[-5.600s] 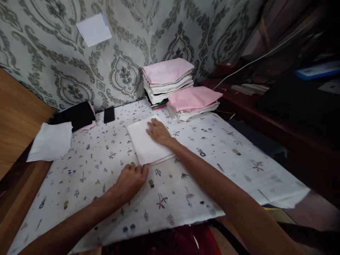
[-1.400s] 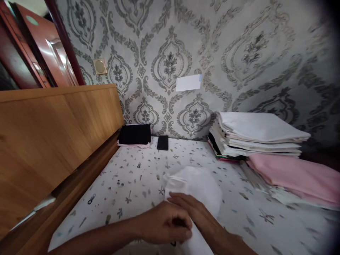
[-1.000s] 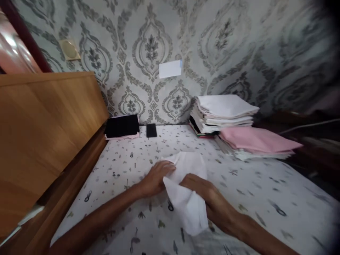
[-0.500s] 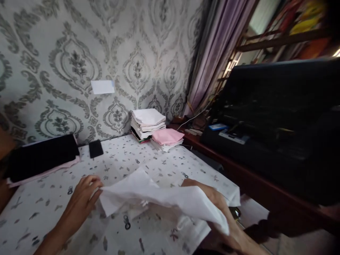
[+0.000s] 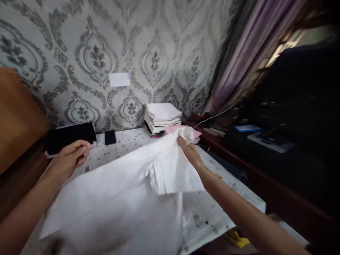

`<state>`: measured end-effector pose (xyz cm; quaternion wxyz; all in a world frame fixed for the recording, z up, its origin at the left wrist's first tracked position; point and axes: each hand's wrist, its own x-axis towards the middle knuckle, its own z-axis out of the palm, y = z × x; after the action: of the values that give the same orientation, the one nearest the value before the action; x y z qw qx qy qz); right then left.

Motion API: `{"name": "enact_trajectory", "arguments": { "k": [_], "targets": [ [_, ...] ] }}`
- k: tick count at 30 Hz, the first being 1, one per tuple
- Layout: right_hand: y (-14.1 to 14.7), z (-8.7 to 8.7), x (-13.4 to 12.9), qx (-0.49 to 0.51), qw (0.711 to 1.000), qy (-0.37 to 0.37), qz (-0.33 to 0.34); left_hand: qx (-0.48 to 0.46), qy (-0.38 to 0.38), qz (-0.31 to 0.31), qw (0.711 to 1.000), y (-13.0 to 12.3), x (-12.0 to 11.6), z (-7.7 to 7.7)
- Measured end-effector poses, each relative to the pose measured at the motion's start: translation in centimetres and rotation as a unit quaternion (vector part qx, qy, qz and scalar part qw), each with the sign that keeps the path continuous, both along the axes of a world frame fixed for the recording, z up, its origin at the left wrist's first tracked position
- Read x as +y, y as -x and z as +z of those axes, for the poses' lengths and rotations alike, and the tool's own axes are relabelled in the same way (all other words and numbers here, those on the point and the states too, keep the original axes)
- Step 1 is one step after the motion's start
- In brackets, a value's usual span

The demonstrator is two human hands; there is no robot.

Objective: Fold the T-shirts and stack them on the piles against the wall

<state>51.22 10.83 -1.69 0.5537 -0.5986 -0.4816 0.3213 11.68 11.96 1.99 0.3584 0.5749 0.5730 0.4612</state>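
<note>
The right hand pinches a white fabric garment, which spreads above a white, small-patterned tablecloth; the left hand is curled nearly closed, though whether it holds any fabric is hard to tell.

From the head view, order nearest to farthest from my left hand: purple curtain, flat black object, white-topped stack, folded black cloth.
1. Folded black cloth, beyond your left hand.
2. Flat black object, right of it.
3. White-topped stack, farther right.
4. Purple curtain, far right.
</note>
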Motion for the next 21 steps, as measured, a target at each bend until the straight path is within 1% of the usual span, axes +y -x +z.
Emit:
{"name": "enact_trajectory", "arguments": {
  "k": [1,3,4,5,7,9,10,13,15,16,17,19,21],
  "targets": [
    [0.3,-1.7,2.1,-0.045,0.999,0.029,0.003,0.01,0.003,0.022,1.0,0.2,0.8,-1.2],
    [0.4,-5.4,5.1,-0.146,0.987,0.067,0.008,0.08,0.007,0.045,0.996,0.6,1.6,-4.0],
    [0.2,-7.2,6.0,-0.171,0.982,0.08,0.012,0.127,0.013,0.037,0.991,0.8,1.4,-5.3],
    [-0.2,-8.6,6.5,-0.185,0.979,0.086,0.016,0.176,0.022,0.014,0.984,0.9,1.0,-6.4],
    [-1.3,-10.5,7.0,-0.192,0.977,0.086,0.03,0.261,0.051,-0.045,0.963,0.7,-0.6,-8.0],
    [-2.4,-11.3,7.3,-0.211,0.973,0.076,0.059,0.328,0.083,-0.083,0.937,0.3,-2.8,-8.9],
    [-2.9,-11.4,7.5,-0.226,0.968,0.072,0.076,0.356,0.094,-0.085,0.926,0.1,-3.9,-9.2],
    [-3.4,-11.5,8.9,-0.278,0.952,0.079,0.1,0.417,0.154,-0.053,0.894,0.1,-6.9,-10.0],
    [-3.2,-11.5,10.0,-0.313,0.94,0.087,0.107,0.425,0.201,-0.054,0.881,0.7,-8.6,-10.3],
    [-3.1,-11.5,10.5,-0.325,0.934,0.087,0.116,0.417,0.216,-0.07,0.88,1.2,-9.3,-10.4],
    [-3.0,-11.5,10.9,-0.333,0.93,0.084,0.13,0.398,0.22,-0.086,0.887,1.7,-9.9,-10.4],
    [-2.9,-11.5,11.6,-0.335,0.927,0.07,0.156,0.335,0.206,-0.103,0.914,3.0,-10.2,-9.9],
    [-2.8,-11.5,12.2,-0.31,0.935,0.047,0.165,0.25,0.167,-0.06,0.952,4.5,-9.3,-8.9]
  ]
}}
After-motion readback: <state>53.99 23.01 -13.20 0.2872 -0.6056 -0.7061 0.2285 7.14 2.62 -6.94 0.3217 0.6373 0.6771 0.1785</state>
